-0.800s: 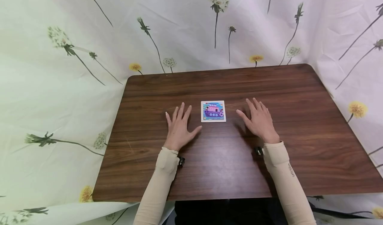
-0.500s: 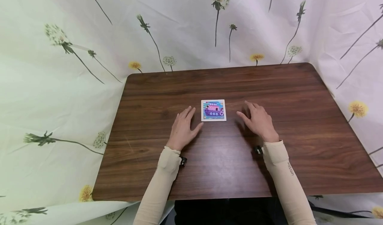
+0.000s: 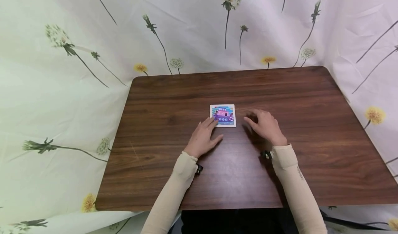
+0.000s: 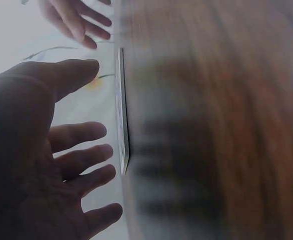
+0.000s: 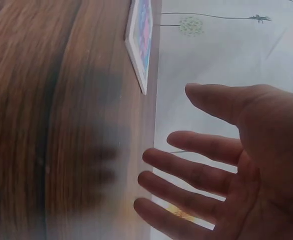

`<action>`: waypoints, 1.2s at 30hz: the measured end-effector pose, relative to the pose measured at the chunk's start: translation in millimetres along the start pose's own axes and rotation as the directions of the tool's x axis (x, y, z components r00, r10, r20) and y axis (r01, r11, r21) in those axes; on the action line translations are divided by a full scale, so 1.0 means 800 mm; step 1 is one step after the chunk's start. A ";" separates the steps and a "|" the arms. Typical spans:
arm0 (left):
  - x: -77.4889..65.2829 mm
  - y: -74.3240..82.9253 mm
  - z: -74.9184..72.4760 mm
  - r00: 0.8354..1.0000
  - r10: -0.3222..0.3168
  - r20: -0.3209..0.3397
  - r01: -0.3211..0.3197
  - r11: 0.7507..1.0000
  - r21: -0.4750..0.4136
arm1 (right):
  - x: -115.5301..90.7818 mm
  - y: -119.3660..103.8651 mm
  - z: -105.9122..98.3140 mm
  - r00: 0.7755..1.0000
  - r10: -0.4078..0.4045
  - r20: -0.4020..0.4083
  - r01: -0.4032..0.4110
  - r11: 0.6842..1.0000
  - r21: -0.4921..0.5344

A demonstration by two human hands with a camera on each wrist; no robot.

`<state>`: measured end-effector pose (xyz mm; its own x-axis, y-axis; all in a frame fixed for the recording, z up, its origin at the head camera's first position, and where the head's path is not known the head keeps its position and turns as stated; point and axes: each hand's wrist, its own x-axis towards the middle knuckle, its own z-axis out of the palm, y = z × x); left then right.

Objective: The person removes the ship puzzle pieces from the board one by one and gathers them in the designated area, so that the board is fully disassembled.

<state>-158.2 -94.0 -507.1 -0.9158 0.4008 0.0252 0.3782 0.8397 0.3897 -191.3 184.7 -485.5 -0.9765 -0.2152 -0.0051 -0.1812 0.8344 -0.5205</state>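
A thin, square board is edged in white and printed with a purple-and-pink boat on blue; it is laid flat, picture side up, on the table

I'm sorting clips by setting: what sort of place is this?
Perhaps a screened-off recording corner, though I can't be sure: flower-printed fabric hangs behind and beside a wood-grain table, with a boat-picture tile lying on it.
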 end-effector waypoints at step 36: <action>0.020 0.018 0.002 0.987 0.053 0.155 -0.071 0.991 0.115 | 0.098 -0.045 0.019 0.940 -0.287 0.185 0.282 0.958 0.055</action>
<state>-167.1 -74.7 -502.5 -0.8625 0.4966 -0.0971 0.4554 0.8455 0.2787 -260.0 130.2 -479.9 -0.8443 -0.5357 -0.0138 -0.4421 0.7108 -0.5471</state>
